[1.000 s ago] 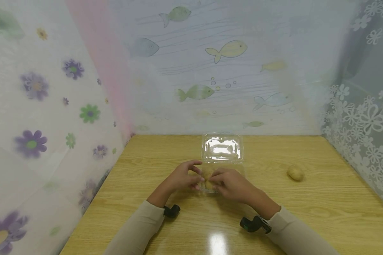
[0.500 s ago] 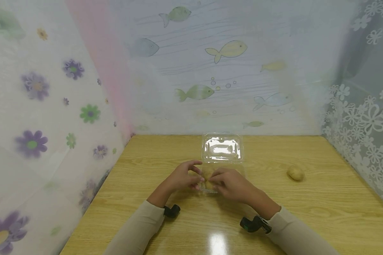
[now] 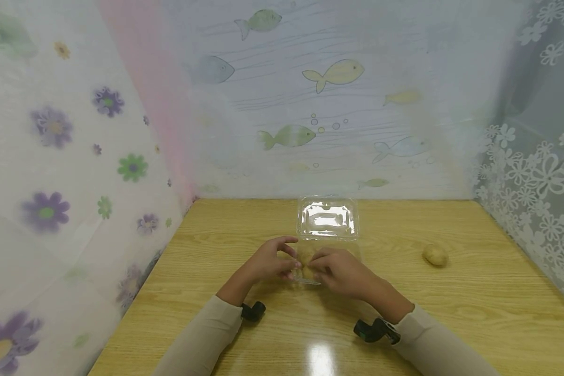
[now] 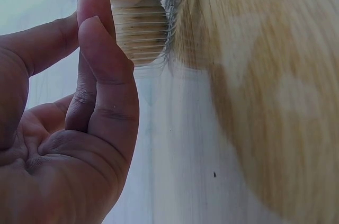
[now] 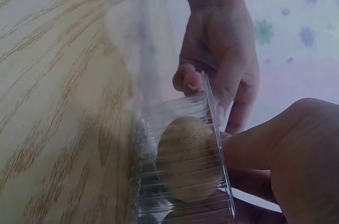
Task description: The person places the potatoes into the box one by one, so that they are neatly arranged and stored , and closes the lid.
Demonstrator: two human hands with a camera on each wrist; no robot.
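A clear plastic clamshell box (image 3: 310,282) stands at the middle of the table, its lid (image 3: 302,219) tipped back. Potatoes lie inside; one potato (image 5: 185,160) shows through the ribbed wall in the right wrist view. My left hand (image 3: 267,260) pinches the box's rim at the left side, thumb against fingers. Over the near rim, my right hand (image 3: 345,272) reaches in with bent fingers that hold a potato, which the hand partly hides in the head view. To the right, a single potato (image 3: 435,255) lies on the wood, apart from both hands.
The wooden table (image 3: 225,224) meets a fish-print sheet (image 3: 272,172) at the back. Flower-print sheets hang along the left and right sides. A black camera mount (image 3: 253,312) sits on the left wrist, and another camera mount (image 3: 375,331) on the right.
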